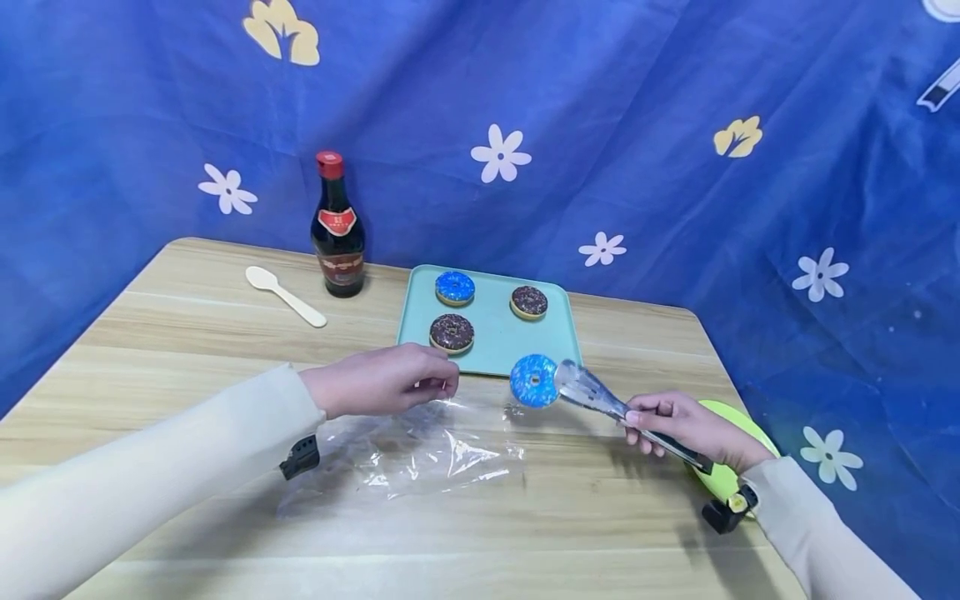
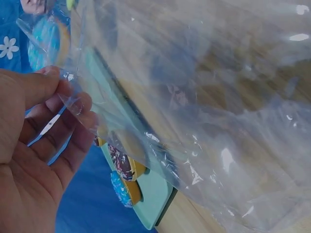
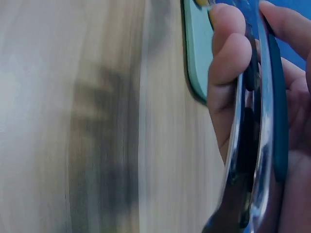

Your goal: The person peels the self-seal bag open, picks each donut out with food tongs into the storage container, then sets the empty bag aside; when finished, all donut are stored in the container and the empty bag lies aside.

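Observation:
My left hand (image 1: pixel 390 379) pinches the edge of a clear plastic bag (image 2: pixel 228 121) between thumb and fingertips, and the bag hangs down over the tabletop. In my right hand (image 1: pixel 678 425) I grip metal tongs (image 3: pixel 265 126) with dark handle grips. The tips of the tongs hold a blue-iced donut (image 1: pixel 525 392) with pale sprinkles, raised in front of the tray and to the right of the bag. On the turquoise tray (image 1: pixel 495 354) lie two chocolate donuts (image 1: pixel 452 333) and another blue donut (image 1: pixel 454 286).
A dark bottle (image 1: pixel 341 250) with a red cap stands at the back, left of the tray. Beside it lies a pale spoon (image 1: pixel 288 298). A green plate (image 1: pixel 723 479) is partly hidden behind my right hand. Blue patterned cloth (image 1: pixel 637 108) hangs behind the table.

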A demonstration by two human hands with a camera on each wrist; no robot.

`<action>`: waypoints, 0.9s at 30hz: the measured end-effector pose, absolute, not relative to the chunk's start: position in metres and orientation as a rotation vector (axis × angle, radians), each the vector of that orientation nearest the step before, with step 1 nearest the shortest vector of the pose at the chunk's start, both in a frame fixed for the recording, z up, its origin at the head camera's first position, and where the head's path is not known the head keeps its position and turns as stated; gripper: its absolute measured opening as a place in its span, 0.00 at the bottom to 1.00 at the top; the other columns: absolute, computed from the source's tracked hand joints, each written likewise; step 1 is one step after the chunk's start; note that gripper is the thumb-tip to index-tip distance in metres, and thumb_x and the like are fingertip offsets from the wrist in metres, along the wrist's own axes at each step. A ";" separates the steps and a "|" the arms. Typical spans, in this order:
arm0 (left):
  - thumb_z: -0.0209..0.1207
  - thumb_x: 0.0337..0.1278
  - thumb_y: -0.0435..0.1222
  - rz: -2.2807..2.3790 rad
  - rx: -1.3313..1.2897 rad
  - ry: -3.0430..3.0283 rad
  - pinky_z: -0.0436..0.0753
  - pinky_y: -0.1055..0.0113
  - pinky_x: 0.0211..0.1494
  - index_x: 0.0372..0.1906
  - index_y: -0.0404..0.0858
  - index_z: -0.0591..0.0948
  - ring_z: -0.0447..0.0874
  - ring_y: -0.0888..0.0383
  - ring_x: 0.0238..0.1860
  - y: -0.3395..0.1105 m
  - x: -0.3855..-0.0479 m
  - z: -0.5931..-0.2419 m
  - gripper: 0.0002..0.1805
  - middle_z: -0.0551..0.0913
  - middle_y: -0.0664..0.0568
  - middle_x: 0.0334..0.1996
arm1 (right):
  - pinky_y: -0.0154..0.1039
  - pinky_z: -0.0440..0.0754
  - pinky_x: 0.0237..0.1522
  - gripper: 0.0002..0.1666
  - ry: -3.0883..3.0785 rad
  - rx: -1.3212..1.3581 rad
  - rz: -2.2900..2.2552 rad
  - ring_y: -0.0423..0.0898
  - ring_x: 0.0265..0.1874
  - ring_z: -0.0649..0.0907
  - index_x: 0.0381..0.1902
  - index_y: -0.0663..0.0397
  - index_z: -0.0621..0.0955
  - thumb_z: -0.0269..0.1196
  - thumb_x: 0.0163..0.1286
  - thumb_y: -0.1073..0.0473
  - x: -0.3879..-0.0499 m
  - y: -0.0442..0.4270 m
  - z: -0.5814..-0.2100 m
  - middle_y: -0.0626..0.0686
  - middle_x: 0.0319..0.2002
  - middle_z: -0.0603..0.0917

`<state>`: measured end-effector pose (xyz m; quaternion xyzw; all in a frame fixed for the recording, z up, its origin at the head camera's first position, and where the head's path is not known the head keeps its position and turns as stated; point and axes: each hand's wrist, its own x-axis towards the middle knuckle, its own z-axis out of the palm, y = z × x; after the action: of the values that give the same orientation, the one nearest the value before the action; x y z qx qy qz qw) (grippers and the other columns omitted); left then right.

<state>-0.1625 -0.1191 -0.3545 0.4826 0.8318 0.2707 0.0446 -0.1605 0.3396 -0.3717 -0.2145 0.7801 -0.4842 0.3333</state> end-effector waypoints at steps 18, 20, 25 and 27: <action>0.60 0.70 0.27 0.728 1.398 2.563 0.81 0.71 0.41 0.39 0.43 0.83 0.76 0.67 0.35 -0.119 -0.158 -0.357 0.07 0.84 0.56 0.33 | 0.26 0.82 0.30 0.28 1.976 -0.207 -1.471 0.33 0.29 0.83 0.61 0.80 0.72 0.54 0.84 0.54 -0.195 0.304 -0.409 0.44 0.35 0.87; 0.61 0.70 0.28 0.726 1.394 2.565 0.81 0.71 0.40 0.39 0.43 0.83 0.76 0.67 0.35 -0.120 -0.158 -0.357 0.07 0.84 0.56 0.33 | 0.26 0.82 0.29 0.28 1.966 -0.203 -1.473 0.33 0.29 0.83 0.61 0.79 0.72 0.53 0.84 0.54 -0.196 0.300 -0.410 0.44 0.34 0.87; 0.61 0.70 0.29 0.726 1.394 2.571 0.81 0.71 0.40 0.39 0.43 0.83 0.76 0.68 0.34 -0.121 -0.158 -0.358 0.06 0.84 0.56 0.33 | 0.26 0.82 0.28 0.27 1.963 -0.190 -1.468 0.34 0.28 0.83 0.61 0.78 0.73 0.53 0.85 0.53 -0.198 0.297 -0.412 0.44 0.33 0.87; 0.61 0.70 0.29 0.728 1.394 2.572 0.82 0.71 0.41 0.39 0.43 0.83 0.76 0.68 0.35 -0.121 -0.158 -0.359 0.06 0.84 0.56 0.33 | 0.26 0.82 0.29 0.28 1.964 -0.190 -1.460 0.34 0.28 0.83 0.62 0.78 0.73 0.53 0.85 0.53 -0.199 0.297 -0.412 0.44 0.34 0.87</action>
<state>-0.1578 -0.1209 -0.3585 0.4614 0.8514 0.2410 0.0636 -0.1991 0.2974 -0.4117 -0.0731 0.7534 -0.5601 0.3366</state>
